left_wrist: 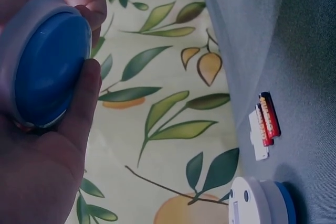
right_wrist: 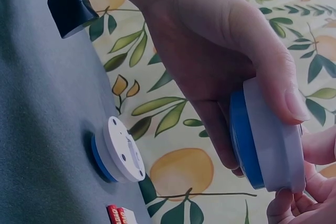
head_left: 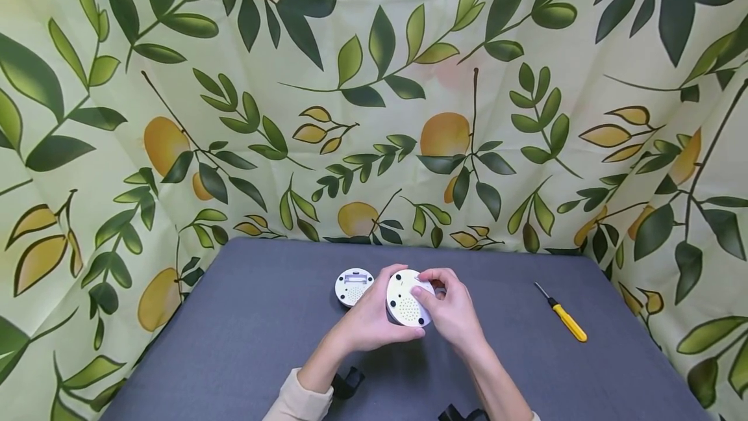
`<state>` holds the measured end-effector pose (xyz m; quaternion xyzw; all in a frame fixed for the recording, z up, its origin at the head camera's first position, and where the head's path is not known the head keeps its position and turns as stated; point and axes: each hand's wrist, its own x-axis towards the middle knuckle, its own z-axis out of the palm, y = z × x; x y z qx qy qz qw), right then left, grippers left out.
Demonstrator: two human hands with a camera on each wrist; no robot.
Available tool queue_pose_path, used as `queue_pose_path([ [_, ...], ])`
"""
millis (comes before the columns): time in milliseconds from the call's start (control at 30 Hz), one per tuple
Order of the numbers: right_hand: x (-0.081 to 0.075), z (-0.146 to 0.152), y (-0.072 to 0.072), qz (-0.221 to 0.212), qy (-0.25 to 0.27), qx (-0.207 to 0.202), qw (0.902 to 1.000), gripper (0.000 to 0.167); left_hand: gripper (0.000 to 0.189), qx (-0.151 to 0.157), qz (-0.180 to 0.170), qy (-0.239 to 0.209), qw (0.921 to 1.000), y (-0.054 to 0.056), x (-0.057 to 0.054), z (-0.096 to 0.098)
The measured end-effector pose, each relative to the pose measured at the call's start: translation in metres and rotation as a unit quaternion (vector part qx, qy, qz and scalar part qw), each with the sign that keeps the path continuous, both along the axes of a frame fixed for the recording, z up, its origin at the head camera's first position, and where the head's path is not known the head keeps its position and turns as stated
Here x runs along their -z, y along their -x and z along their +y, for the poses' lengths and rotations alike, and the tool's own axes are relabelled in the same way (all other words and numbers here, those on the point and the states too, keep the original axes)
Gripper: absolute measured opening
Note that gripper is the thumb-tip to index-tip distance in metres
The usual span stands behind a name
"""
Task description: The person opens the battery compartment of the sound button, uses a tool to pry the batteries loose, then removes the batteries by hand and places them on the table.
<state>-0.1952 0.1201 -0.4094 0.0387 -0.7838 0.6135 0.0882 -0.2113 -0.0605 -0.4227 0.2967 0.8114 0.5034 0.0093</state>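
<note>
My left hand (head_left: 369,325) grips a round push button (head_left: 407,309) from the left, its thumb along the lower edge. The button's white underside, with small holes and dark feet, faces the head camera; its blue dome (left_wrist: 52,69) shows in the left wrist view. At the upper right edge, my right hand (head_left: 457,312) pinches the same button with curled fingers, thumb on the white face. What lies under the right fingertips is hidden. A second such button (head_left: 352,292) lies underside up on the table behind my left hand, its battery compartment uncovered.
Two red and black batteries (left_wrist: 269,115) lie beside a small white piece (left_wrist: 258,139) near the second button, hidden in the head view. A yellow-handled screwdriver (head_left: 568,322) lies on the right of the grey table (head_left: 257,317). A leaf-patterned cloth (head_left: 386,148) hangs behind.
</note>
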Motion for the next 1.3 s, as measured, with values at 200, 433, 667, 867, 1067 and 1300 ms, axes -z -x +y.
queue_pose_path([
  [200, -0.001, 0.000, -0.002, 0.014, -0.013, 0.001, 0.9998, 0.025, 0.100, 0.000, 0.002, -0.004, 1.0000, 0.000, 0.000, 0.001],
  [433, 0.004, -0.003, 0.000, 0.063, -0.044, 0.010, 0.9970, 0.026, 0.100, -0.014, 0.007, -0.011, 0.9998, 0.000, 0.000, 0.000],
  [667, 0.007, -0.007, 0.000, 0.129, -0.102, 0.050, 0.9851, 0.026, 0.100, -0.023, 0.005, -0.008, 0.9997, 0.001, 0.001, 0.000],
  [867, 0.010, -0.006, 0.000, 0.152, -0.113, 0.054, 0.9805, 0.033, 0.101, -0.030, -0.007, -0.004, 0.9995, 0.003, 0.001, -0.001],
  [1067, 0.013, -0.004, 0.004, 0.194, -0.071, 0.039, 0.9776, 0.031, 0.102, -0.038, -0.022, 0.001, 0.9990, 0.004, 0.000, -0.002],
  [1300, 0.013, 0.005, 0.006, 0.200, -0.018, 0.028, 0.9792, 0.024, 0.102, -0.034, -0.023, -0.004, 0.9992, 0.005, 0.000, -0.005],
])
